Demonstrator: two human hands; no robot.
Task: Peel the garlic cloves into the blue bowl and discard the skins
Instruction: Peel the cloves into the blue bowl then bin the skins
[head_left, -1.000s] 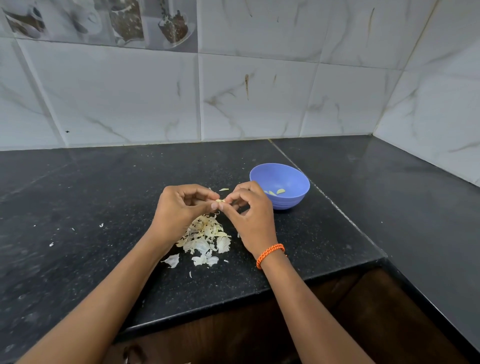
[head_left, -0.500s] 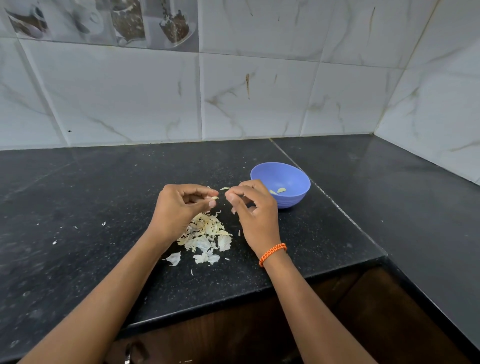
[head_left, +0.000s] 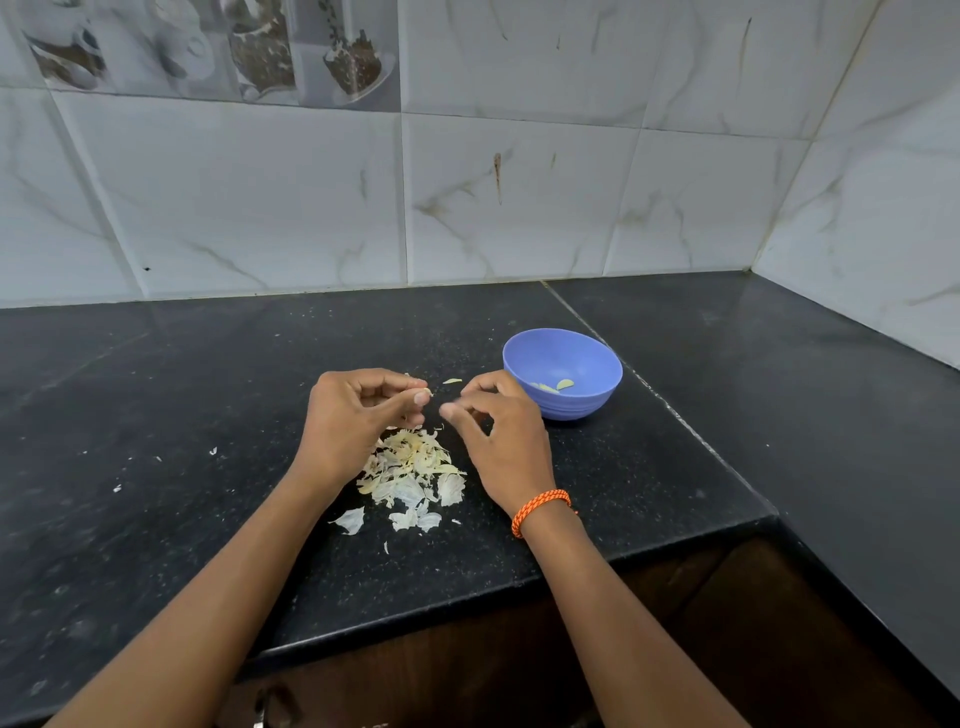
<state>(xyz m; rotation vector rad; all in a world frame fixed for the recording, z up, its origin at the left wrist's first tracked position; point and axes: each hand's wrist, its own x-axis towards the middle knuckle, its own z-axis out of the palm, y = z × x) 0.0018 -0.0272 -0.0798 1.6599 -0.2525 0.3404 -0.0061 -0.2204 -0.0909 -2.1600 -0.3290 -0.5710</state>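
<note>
From the head camera, both hands hover over a black speckled stone table (head_left: 156, 395) set against white marble-patterned wall tiles (head_left: 249, 197). The left hand (head_left: 353, 421) has its fingers (head_left: 400, 384) curled in, with thumb and fingertips pinching a small pale garlic clove (head_left: 427, 391) that just peeks out at the tips. The right hand (head_left: 506, 441) sits just beside it, apart from the clove; its fingers are loosely curled with thumb and forefinger close together, and I cannot tell whether a scrap of skin is caught between them. An orange braided bracelet (head_left: 540, 506) circles the right wrist. Below and between the hands lies a heap of papery garlic skins (head_left: 410, 467), with a few stray flakes scattered to the left. The blue bowl (head_left: 563, 405) stands upright just beyond the right hand, holding a couple of peeled cloves (head_left: 563, 384). One small pale piece (head_left: 452, 381) lies on the table between the hands and the bowl.
</note>
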